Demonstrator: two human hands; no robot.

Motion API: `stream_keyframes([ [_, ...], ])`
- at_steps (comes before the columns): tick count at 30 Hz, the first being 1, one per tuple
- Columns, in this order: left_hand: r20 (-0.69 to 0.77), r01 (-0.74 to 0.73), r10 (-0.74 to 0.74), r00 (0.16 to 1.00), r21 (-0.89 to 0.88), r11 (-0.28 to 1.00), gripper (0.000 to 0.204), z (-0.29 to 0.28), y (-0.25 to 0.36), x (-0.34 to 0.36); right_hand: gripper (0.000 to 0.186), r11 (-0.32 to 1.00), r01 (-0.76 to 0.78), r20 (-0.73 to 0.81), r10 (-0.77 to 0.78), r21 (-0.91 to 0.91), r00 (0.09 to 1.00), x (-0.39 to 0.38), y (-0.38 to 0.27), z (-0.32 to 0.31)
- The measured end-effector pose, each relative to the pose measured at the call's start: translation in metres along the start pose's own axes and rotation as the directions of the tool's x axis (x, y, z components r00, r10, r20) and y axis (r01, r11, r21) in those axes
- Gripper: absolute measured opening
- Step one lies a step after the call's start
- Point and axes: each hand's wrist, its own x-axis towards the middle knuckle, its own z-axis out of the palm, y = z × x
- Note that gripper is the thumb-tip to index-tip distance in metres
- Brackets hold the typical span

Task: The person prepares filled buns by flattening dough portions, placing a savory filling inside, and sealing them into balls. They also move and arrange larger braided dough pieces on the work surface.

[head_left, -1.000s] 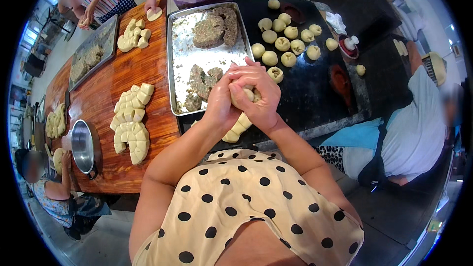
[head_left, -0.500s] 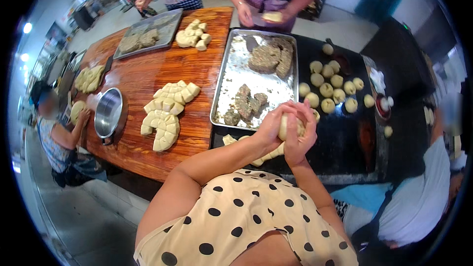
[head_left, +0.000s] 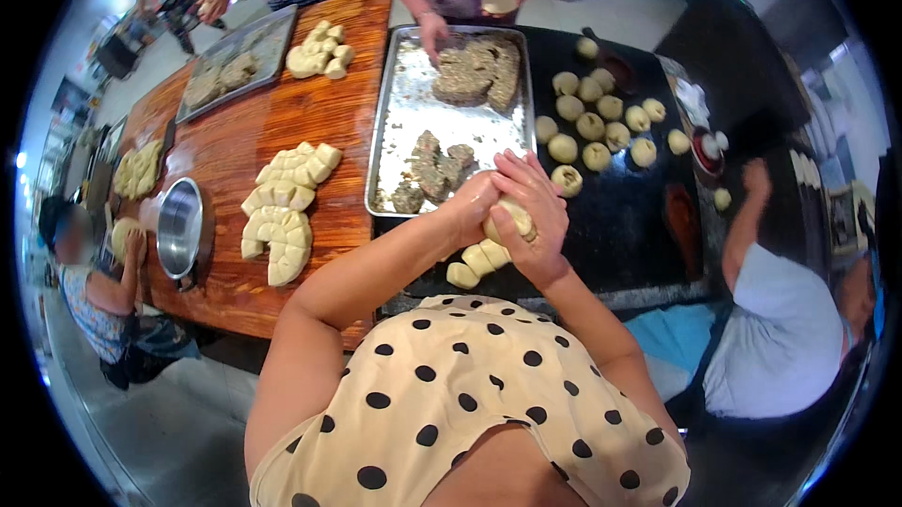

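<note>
Dough ball held above table edge, near metal tray | left hand, right hand fingers closed around it | looks soft, light, sticky; best cupped gently from both sides.

A pale, cream-coloured dough ball sits cupped between the left hand and the right hand, held up above the near edge of the dark table. Its surface looks smooth and soft, with a rounded top showing through the fingers (most of the lump is hidden by them, so its full shape cannot be told). The right hand wraps over it from the far side with fingers curled; the left hand presses against it from the near left. It hangs just above a few similar dough pieces lying on the table.
</note>
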Motion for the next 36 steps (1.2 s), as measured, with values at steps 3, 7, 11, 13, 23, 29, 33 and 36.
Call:
stream_keyframes([
  [3, -0.125, -0.131, 0.137, 0.983, 0.053, 0.990, 0.046, 0.039, 0.013, -0.012, 0.024, 1.000, -0.014, -0.119, 0.012, -0.019, 0.993, 0.001, 0.000, -0.002],
  [7, -0.312, -0.314, 0.228, 0.922, -0.259, 0.914, 0.044, 0.031, 0.000, -0.002, 0.033, 0.945, -0.223, -0.297, 0.290, 0.241, 0.909, 0.003, 0.017, 0.006],
  [11, -0.443, -0.406, 0.283, 0.850, -0.211, 0.889, 0.029, 0.003, -0.031, 0.012, 0.025, 0.992, -0.108, -0.359, 0.125, 0.069, 0.925, -0.014, 0.026, 0.029],
  [13, -0.433, -0.415, 0.291, 0.853, -0.226, 0.881, 0.029, -0.012, -0.041, 0.014, 0.024, 0.999, -0.047, -0.271, 0.052, 0.026, 0.961, -0.023, 0.037, 0.024],
  [23, -0.371, 0.021, -0.004, 0.928, 0.041, 0.999, 0.034, -0.005, -0.018, 0.011, 0.049, 0.979, -0.162, -0.003, 0.163, -0.125, 0.987, -0.030, 0.026, -0.007],
  [29, -0.098, 0.051, -0.069, 0.993, -0.172, 0.984, 0.034, 0.008, -0.007, 0.016, 0.029, 0.982, -0.179, -0.224, 0.187, 0.055, 0.957, -0.036, 0.034, -0.016],
  [33, -0.453, -0.153, 0.063, 0.889, -0.165, 0.974, 0.029, 0.000, -0.049, 0.034, 0.024, 0.965, -0.256, -0.282, 0.232, -0.051, 0.931, -0.048, 0.042, 0.007],
  [36, -0.496, -0.155, 0.066, 0.866, -0.140, 0.978, 0.029, -0.004, -0.059, 0.036, 0.023, 0.973, -0.227, -0.264, 0.207, -0.049, 0.942, -0.058, 0.047, 0.007],
])
